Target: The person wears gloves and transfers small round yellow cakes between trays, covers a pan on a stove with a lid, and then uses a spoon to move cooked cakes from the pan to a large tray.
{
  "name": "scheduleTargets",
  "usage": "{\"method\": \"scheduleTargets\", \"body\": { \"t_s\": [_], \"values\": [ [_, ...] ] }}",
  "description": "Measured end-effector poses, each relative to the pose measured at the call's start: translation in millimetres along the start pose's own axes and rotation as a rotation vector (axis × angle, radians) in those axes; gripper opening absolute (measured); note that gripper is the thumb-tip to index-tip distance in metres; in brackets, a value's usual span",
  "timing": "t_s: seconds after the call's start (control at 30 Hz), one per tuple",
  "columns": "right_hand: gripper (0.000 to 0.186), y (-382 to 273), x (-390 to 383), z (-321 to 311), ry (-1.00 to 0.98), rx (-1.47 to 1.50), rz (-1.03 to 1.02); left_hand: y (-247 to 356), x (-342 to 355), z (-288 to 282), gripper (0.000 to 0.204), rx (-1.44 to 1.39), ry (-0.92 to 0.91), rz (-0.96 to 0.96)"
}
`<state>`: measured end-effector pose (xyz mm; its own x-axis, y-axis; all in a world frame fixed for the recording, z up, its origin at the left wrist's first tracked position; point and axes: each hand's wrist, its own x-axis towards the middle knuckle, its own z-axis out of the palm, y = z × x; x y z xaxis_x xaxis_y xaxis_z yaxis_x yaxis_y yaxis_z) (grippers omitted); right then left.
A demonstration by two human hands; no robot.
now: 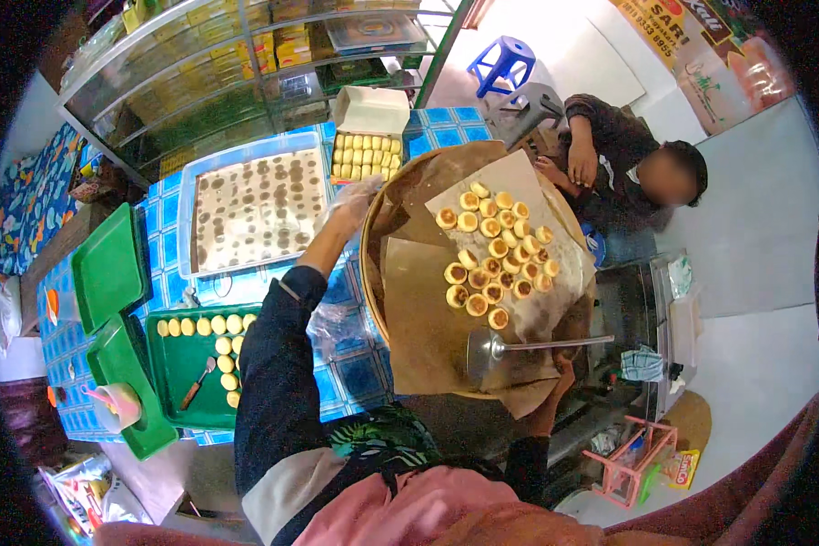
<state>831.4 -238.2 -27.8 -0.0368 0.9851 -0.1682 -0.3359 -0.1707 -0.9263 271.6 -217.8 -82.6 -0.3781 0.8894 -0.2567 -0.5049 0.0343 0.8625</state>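
A large round tray [373, 300] with a raised tan rim is held in front of me, lined with brown paper [428, 300]. Small round browned pastries [492, 266] lie loosely on the paper. My left hand [357, 202], in a clear plastic glove, grips the tray's far-left rim. At the near-right edge, my right hand [562, 371] is closed on the tray, its fingers partly hidden beneath it. A metal spatula [485, 355] rests on the near side of the paper, its handle pointing right.
Left of the tray, a blue checked table [355, 373] bears a paper-lined plastic tub [187, 218], an open box of yellow pastries [367, 156] and green trays [109, 264], one with pale rounds and a brush. A seated person [628, 155] is beyond the tray, near a blue stool [503, 64].
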Motion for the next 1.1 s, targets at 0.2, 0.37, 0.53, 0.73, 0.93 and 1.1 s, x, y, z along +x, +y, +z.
{"method": "scheduleTargets", "body": {
  "t_s": [0.2, 0.37, 0.53, 0.73, 0.93, 1.1],
  "values": [
    [0.031, 9.3, -9.2, 16.0, -0.029, 0.071, 0.011, -0.1, -53.7, -3.4, 0.074, -0.114, -0.012, -0.09],
    [0.03, 13.4, -11.0, 34.0, -0.08, 0.106, 0.035, 5.8, -16.8, -22.8, 0.067, -0.05, 0.49, -0.048],
    [0.03, 6.8, -14.5, 33.0, -0.093, 0.137, 0.019, 5.9, 14.3, -21.9, 0.062, 0.372, 0.415, 0.146],
    [0.031, 1.2, -23.0, 45.2, -0.141, 0.203, 0.003, -3.8, -18.1, -27.2, 0.057, 0.161, 0.296, 0.09],
    [0.039, 1.2, -16.9, 46.6, 0.09, -0.131, -0.018, 13.5, -86.3, -19.2, 0.052, -0.036, 0.212, 0.04],
    [0.047, -28.6, -64.0, 110.0, 0.102, 0.267, 0.117, 30.3, -150.3, -1.9, 0.048, -0.006, 0.14, 0.011]
  ]
}}
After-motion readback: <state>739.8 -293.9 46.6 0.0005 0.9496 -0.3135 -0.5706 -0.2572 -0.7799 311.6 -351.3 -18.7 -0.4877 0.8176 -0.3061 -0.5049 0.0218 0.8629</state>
